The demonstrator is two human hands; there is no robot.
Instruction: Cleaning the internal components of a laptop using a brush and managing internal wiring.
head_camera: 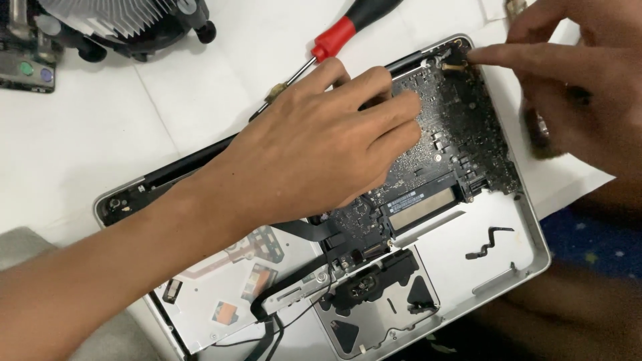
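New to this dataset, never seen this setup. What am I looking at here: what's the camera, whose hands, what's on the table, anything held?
There is no robot: one camera worn on a person's head looks down at their own bare hands. On a white table lies an opened laptop, bottom cover off, its dark circuit board exposed. The left hand rests flat on the board and holds nothing visible. The right hand points a finger at the board's far corner, by a small brass-coloured part; whether it grips it I cannot tell. Behind lie a red-and-black screwdriver and a finned cooler with fan.
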